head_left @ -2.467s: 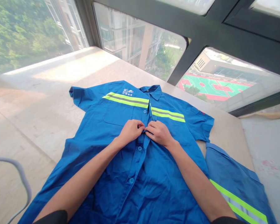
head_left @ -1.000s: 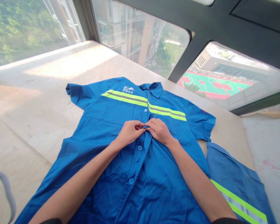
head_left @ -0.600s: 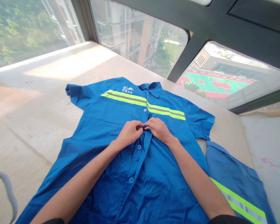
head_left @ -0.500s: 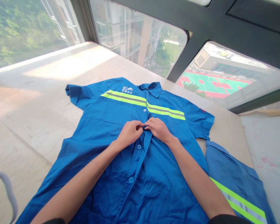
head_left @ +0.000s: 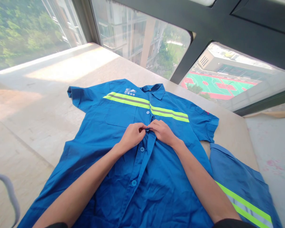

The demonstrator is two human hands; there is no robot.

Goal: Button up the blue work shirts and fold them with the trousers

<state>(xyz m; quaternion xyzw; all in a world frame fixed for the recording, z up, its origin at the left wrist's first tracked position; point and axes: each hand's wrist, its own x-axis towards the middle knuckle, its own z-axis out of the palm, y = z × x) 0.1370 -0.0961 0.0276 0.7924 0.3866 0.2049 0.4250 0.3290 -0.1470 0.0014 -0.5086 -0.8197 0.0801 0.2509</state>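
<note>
A blue short-sleeved work shirt (head_left: pixel 118 148) lies front side up, its collar pointing away from me. Yellow-green and grey reflective bands (head_left: pixel 128 99) cross its chest. My left hand (head_left: pixel 132 134) and my right hand (head_left: pixel 163 132) meet at the front placket, each pinching its edge just below the chest band. A button shows partly between the fingertips; whether it is through the hole I cannot tell. Above the hands sits one button (head_left: pixel 147 112). Two more, an upper button (head_left: pixel 142 149) and a lower button (head_left: pixel 134 183), are exposed below, where the placket hangs apart.
Under the shirt is a pale stone-like ledge (head_left: pixel 21 126), bordered by windows with dark frames (head_left: pixel 142 14). To the right lies another blue garment (head_left: pixel 237 171) with reflective bands. A pale grey cord or tube (head_left: pixel 10 193) curves in at the lower left.
Both hands stay at the same place on the placket, with only a slight shift of the fingertips. A little more of the button shows between them.
</note>
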